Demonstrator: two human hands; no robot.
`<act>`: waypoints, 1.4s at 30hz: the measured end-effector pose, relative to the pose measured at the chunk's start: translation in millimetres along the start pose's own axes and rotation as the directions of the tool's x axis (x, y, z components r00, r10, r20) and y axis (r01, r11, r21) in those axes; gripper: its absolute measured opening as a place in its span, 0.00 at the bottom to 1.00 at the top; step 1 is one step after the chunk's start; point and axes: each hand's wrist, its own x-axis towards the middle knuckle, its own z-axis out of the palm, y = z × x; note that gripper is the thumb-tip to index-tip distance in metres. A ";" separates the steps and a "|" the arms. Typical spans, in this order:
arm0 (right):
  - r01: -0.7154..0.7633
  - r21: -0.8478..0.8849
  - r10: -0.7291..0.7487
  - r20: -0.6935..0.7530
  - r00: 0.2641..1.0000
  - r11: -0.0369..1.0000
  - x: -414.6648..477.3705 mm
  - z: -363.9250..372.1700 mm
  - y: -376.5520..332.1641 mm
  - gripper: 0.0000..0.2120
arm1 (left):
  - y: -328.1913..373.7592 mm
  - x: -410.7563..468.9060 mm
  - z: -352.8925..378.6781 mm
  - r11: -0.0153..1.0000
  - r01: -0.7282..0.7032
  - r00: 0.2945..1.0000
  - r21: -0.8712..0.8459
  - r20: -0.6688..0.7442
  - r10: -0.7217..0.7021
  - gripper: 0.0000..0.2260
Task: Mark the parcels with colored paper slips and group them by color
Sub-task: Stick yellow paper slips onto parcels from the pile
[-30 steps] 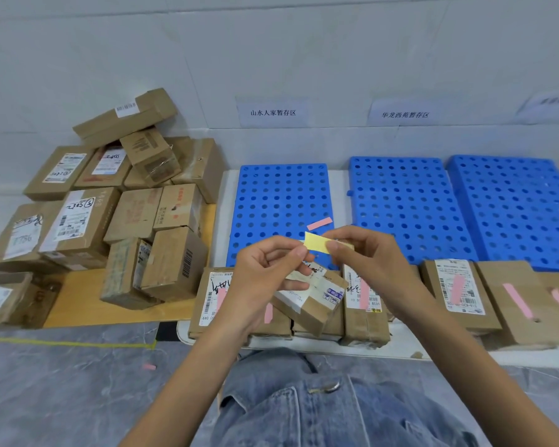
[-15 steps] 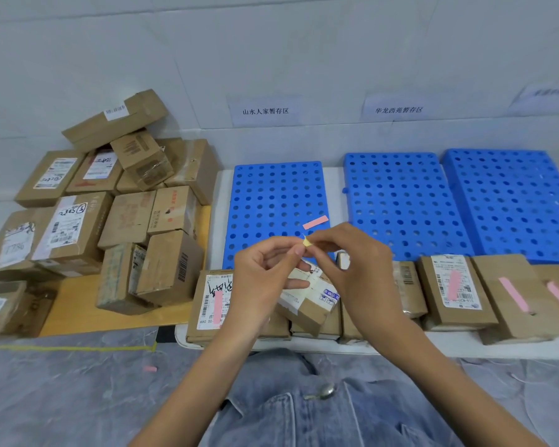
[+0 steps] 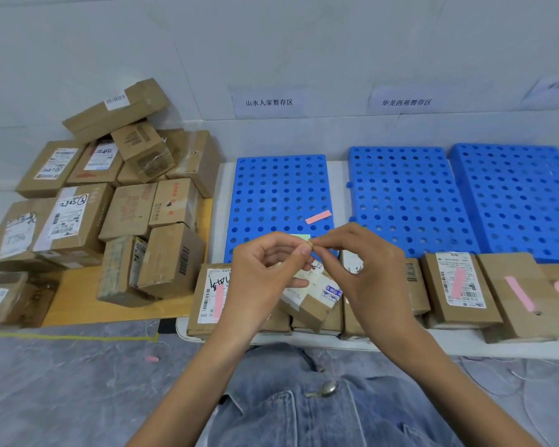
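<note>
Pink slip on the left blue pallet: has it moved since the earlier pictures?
No. The pink slip lies by the same holes near the pallet's right edge.

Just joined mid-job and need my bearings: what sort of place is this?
Probably a parcel sorting or pickup point: a heap of labelled cardboard parcels on the left, blue perforated pallets on a white table, and wall signs naming temporary storage zones. Front parcels carry pink slips.
</note>
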 end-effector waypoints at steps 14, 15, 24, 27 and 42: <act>0.144 -0.155 -0.154 -0.053 0.987 0.977 -7.7 3.1 -4.2 0.03 | 5.3 -5.6 0.5 0.999 0.029 1.000 -0.045 0.000 -0.029 0.02; 0.151 -0.170 -0.164 -0.066 0.984 0.974 -8.9 3.7 -4.2 0.03 | 5.0 -6.6 1.0 0.998 0.029 1.000 -0.048 -0.005 -0.029 0.03; 0.156 -0.184 -0.175 -0.091 0.980 0.970 -15.6 4.3 -4.5 0.05 | 5.6 -15.0 0.6 0.997 0.038 0.999 -0.062 0.003 -0.037 0.02; 0.051 -0.006 -0.051 -0.044 0.998 0.999 -16.1 0.4 -11.6 0.04 | 4.9 -17.5 1.8 0.999 0.022 0.999 -0.039 -0.032 -0.023 0.05; -0.156 -0.006 0.151 0.287 0.946 0.988 -0.3 -21.3 -28.4 0.04 | -1.7 -35.6 4.4 0.931 -0.214 0.966 0.295 -0.074 0.246 0.06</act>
